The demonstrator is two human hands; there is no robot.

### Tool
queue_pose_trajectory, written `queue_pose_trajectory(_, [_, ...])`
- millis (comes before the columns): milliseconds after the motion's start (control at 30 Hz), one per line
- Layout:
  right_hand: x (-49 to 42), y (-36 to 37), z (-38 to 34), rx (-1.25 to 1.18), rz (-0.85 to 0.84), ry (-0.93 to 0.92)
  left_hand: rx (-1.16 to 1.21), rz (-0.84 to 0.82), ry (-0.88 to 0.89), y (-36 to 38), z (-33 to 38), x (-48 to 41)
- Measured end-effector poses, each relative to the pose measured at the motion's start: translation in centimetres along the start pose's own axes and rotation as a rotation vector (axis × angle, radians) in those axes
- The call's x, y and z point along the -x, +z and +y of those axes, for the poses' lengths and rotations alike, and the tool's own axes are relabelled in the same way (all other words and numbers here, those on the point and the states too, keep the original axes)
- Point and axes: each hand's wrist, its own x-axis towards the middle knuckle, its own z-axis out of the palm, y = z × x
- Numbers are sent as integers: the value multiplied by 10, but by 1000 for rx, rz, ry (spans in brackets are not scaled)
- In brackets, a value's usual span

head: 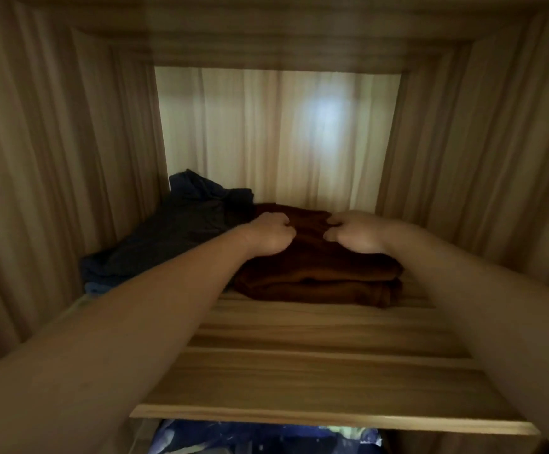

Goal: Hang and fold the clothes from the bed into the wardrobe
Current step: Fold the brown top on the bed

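The folded brown garment point(319, 273) lies toward the back of the wardrobe shelf point(299, 371), so the step in hand looks like stowing a folded piece. The left hand point(271, 235) and right hand point(355, 232) sit on its top at 11 and 1 o'clock, fingers curled down, pinching the top layer. Next, I judge, the 2 hands must let go without dragging the folds. A dark blue heap point(175, 237) touches it at 9 o'clock.
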Motion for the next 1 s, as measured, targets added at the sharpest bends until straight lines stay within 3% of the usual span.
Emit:
queue_pose_trajectory(67, [-21, 16, 6, 106, 77, 52, -217, 75, -32, 19, -6, -19])
queue_pose_trajectory(133, [-40, 36, 15, 151, 58, 118, -282, 64, -91, 37, -20, -37])
queue_pose_trajectory(267, [-66, 56, 34, -48, 56, 162, -287, 54, -117, 49, -37, -59])
queue_pose_trajectory(467, [-64, 57, 33, -62, 135, 128, -297, 73, -110, 46, -36, -57])
queue_pose_trajectory(667, [-14, 58, 19, 237, 402, 15, -173, 118, -75, 45, -30, -18])
queue_pose_trajectory(1000, [116, 39, -3, 348, 90, -70, -219, 25, -5, 26, -13, 137])
